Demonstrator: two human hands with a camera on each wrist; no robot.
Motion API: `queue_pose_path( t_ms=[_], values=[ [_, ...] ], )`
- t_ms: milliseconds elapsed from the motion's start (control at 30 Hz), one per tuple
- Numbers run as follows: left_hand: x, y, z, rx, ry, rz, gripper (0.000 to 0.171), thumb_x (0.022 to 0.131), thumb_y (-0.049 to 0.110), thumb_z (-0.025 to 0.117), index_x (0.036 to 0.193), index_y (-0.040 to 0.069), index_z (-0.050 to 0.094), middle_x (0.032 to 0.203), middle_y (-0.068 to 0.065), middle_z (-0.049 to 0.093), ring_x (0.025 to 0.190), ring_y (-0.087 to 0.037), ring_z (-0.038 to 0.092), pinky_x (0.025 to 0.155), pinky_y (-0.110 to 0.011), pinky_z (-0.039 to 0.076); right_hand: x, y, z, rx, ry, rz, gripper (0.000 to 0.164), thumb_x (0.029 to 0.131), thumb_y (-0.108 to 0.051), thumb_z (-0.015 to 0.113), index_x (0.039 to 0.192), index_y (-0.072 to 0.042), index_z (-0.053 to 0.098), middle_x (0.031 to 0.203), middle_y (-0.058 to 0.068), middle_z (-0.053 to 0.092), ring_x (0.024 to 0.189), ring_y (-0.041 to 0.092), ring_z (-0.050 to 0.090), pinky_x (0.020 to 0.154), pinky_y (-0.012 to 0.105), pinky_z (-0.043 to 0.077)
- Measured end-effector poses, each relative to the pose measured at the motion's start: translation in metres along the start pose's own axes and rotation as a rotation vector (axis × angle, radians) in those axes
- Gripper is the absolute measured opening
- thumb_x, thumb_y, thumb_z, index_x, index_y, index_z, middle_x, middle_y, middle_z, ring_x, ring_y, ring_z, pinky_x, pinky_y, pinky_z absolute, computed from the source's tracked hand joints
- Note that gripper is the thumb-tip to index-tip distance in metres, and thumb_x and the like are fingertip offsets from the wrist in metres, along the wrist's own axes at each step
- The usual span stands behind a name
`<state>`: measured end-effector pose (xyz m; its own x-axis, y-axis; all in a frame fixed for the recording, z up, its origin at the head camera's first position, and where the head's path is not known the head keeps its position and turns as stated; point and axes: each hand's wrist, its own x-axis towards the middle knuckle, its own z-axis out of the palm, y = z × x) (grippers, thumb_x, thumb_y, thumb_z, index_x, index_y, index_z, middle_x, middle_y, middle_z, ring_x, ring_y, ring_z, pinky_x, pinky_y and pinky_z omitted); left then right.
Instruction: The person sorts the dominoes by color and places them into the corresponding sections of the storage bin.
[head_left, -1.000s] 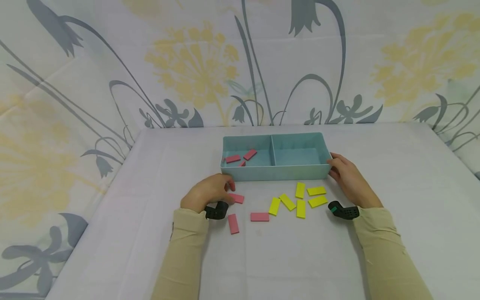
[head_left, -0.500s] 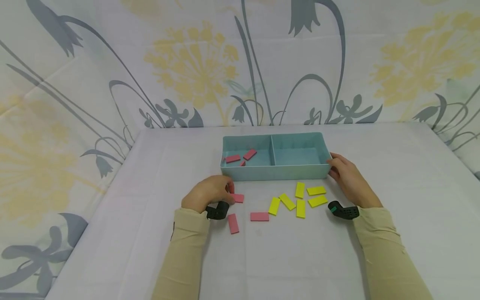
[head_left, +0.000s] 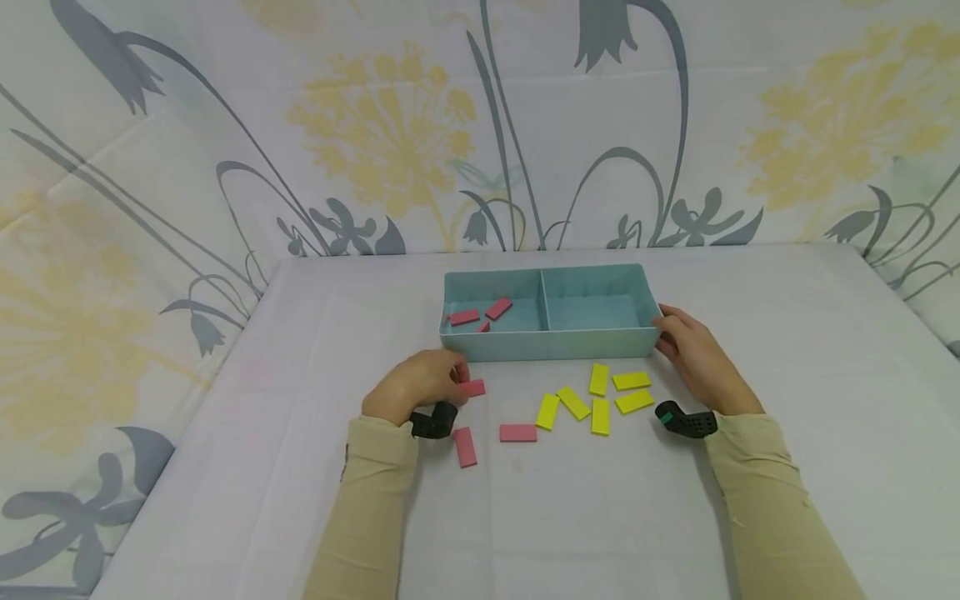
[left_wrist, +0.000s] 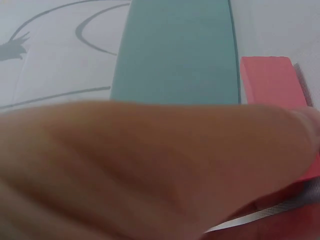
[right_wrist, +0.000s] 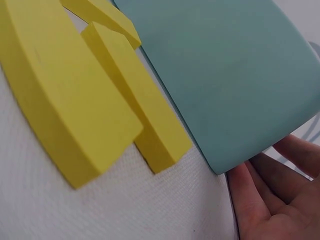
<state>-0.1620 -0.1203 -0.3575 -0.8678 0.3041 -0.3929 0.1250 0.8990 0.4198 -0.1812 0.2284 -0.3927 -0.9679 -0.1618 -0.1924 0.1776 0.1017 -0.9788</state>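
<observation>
A pale teal box [head_left: 600, 344] with two compartments stands on the table, its left compartment holding several pink blocks [head_left: 498, 309]. Just in front of the box's left end, my left hand [head_left: 420, 383] pinches a flat pink block [head_left: 473, 388] by its left end. Up close in the left wrist view, the thumb covers part of that pink block [left_wrist: 272, 82]. At the box's right end, my right hand [head_left: 697, 358] grips the end wall, a fingertip at the rim. Part of those fingers is hidden behind the box [right_wrist: 235, 75] in the right wrist view.
Two more pink blocks [head_left: 518, 433] lie on the white-covered table [head_left: 570, 517] in front of the box. Several yellow blocks [head_left: 601, 417] lie nearer the right hand. A flower-patterned cloth [head_left: 555, 125] hangs behind.
The pink block in my left hand has tilted, its free right end now higher and turned toward the box. The right hand and the box have stayed in place.
</observation>
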Motion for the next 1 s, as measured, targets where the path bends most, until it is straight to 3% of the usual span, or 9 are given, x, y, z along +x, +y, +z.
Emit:
queue_pose_path(
  t_ms=[300,567,800,1000],
  values=[
    [-0.0009,-0.0019,-0.0038,-0.026,0.018,0.000,0.022,0.078,0.018,0.064,0.099,0.013,0.060,0.093,-0.001,0.057,0.082,-0.017,0.051,0.073,-0.032,0.043,0.0006,0.0006,-0.0006,0.009,0.002,-0.008,0.062,0.095,-0.033,0.035,0.143,-0.003,0.009,0.147,0.011,0.007,0.130,0.021,0.020,0.103,0.031,0.022],
    [-0.0012,-0.0002,-0.0052,-0.064,0.022,0.011,0.016,0.082,0.020,0.063,0.096,0.012,0.058,0.080,-0.001,0.058,0.066,-0.013,0.055,0.063,-0.027,0.042,0.0010,0.0006,-0.0007,0.011,0.005,0.000,0.061,0.095,-0.032,0.034,0.143,-0.003,0.008,0.147,0.011,0.006,0.130,0.021,0.020,0.103,0.031,0.022],
    [0.0001,0.0009,-0.0070,-0.051,0.032,0.022,0.017,0.086,0.016,0.055,0.102,0.012,0.060,0.085,-0.001,0.058,0.066,-0.012,0.055,0.062,-0.025,0.043,0.0013,0.0010,-0.0024,0.007,0.006,0.006,0.062,0.095,-0.033,0.034,0.143,-0.004,0.008,0.148,0.010,0.005,0.131,0.020,0.019,0.104,0.031,0.021],
    [-0.0016,0.0007,-0.0088,-0.034,0.046,0.055,0.022,0.089,0.017,0.050,0.106,0.012,0.062,0.079,0.000,0.059,0.065,-0.011,0.055,0.064,-0.026,0.043,0.0015,0.0018,-0.0018,-0.002,0.001,0.010,0.063,0.095,-0.034,0.034,0.143,-0.005,0.008,0.148,0.010,0.006,0.131,0.020,0.019,0.104,0.031,0.021]
  ],
)
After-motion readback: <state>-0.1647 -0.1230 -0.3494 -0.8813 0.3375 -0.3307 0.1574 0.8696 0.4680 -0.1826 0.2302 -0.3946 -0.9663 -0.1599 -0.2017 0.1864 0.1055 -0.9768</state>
